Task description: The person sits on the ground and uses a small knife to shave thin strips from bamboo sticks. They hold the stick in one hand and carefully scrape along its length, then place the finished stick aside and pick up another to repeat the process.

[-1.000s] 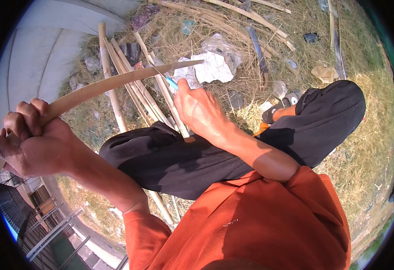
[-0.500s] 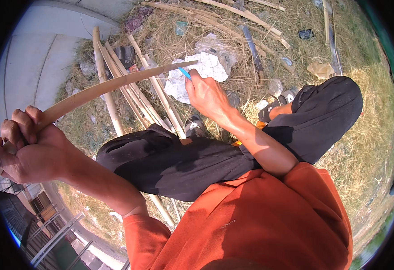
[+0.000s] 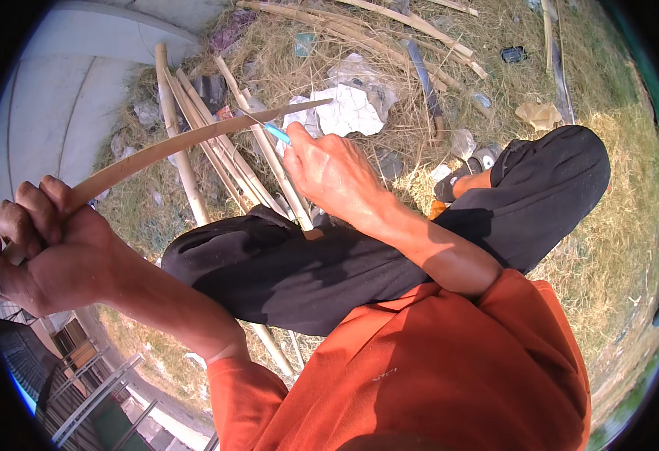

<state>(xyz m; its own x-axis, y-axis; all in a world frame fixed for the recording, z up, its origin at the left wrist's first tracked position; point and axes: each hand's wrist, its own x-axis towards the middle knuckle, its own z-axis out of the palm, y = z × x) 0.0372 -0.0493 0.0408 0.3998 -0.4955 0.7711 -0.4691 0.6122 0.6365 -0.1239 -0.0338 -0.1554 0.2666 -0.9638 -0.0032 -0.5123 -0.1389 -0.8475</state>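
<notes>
My left hand (image 3: 51, 244) is closed around the thick end of a long, curved bamboo strip (image 3: 153, 152), at the left of the view. The strip rises to the right and tapers to a thin tip above the pale broken slabs (image 3: 352, 111). My right hand (image 3: 329, 169) is closed on a small knife with a blue handle (image 3: 277, 133). Its thin blade meets the strip a short way back from the tip; how deep the edge sits is too small to tell. My fingers hide part of the handle.
Several bamboo poles (image 3: 181, 169) lean across the ground by my bent, black-trousered legs (image 3: 269, 267). More strips (image 3: 412, 26) and a long machete-like blade (image 3: 422, 71) lie on the dry grass. A concrete wall (image 3: 51, 113) stands on the left.
My right hand has slid left and slightly down along the strip with the knife, away from its tip. My left hand keeps its grip and has barely moved.
</notes>
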